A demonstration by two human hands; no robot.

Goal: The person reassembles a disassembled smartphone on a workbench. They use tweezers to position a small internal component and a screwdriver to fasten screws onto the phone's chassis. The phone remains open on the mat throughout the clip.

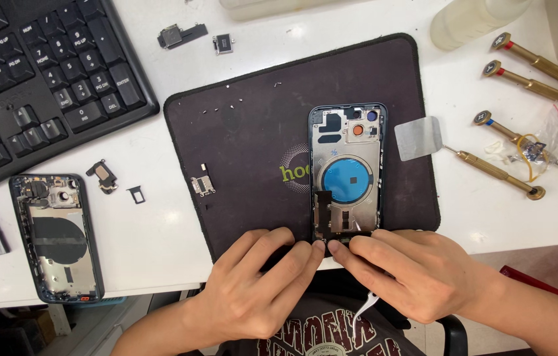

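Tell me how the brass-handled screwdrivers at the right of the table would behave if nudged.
The screwdrivers have round, slim handles and lie flat on a smooth white table, so they would probably roll sideways easily. They look metal, so likely stiff and rather heavy for their size. Their thin tips seem the most fragile part.

phone shell (pixel 347 173): shiny metal inside | mat (pixel 239 145) under it: dark, soft, not shiny | screwdrivers (pixel 531 82) right of mat: shiny gold metal
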